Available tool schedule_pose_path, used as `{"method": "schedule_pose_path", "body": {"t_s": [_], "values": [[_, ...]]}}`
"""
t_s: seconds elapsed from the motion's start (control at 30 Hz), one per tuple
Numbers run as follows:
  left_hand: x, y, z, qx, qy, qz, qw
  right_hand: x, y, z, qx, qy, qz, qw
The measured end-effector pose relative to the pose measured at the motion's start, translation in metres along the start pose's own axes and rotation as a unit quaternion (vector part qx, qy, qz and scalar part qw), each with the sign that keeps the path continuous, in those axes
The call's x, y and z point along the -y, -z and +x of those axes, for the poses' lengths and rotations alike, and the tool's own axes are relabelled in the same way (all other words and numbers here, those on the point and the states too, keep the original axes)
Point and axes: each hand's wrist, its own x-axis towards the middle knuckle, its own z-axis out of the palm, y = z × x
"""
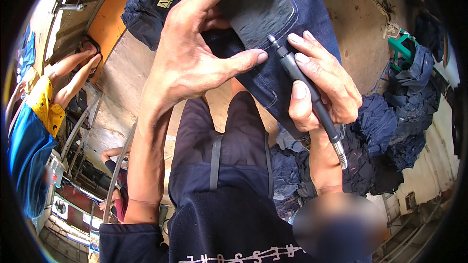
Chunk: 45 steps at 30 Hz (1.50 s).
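Dark blue jeans (287, 44), pocket area abraded grey; left hand (195, 53) spread, pinning the fabric; right hand (321, 85) grips black rotary tool (304, 92).

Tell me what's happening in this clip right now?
A person is working on dark blue jeans. The left hand spreads over the denim, thumb and fingers pressing around a worn grey patch. The right hand grips a slim black pen-like rotary tool, its tip at the edge of that patch. More dark denim is piled to the right; another person in yellow and blue stands at left.
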Motion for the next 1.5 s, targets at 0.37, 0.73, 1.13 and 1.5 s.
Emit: {"method": "schedule_pose_path", "body": {"t_s": [0.37,0.73,1.13,1.5], "values": [[0.01,0.002,0.0,0.014,-0.007,-0.064,0.998,0.002,-0.001,-0.001,0.002,-0.007,-0.016,1.0],[0.011,0.001,0.0,0.011,-0.003,-0.083,0.997,0.002,-0.001,0.0,0.0,-0.01,-0.024,1.0],[0.003,-0.006,0.0,-0.018,0.023,-0.106,0.994,-0.005,0.003,0.001,-0.047,-0.044,0.009,0.998],[0.005,-0.008,-0.001,-0.066,0.001,-0.05,0.997,-0.013,0.009,0.01,-0.008,-0.036,0.0,0.999]]}}
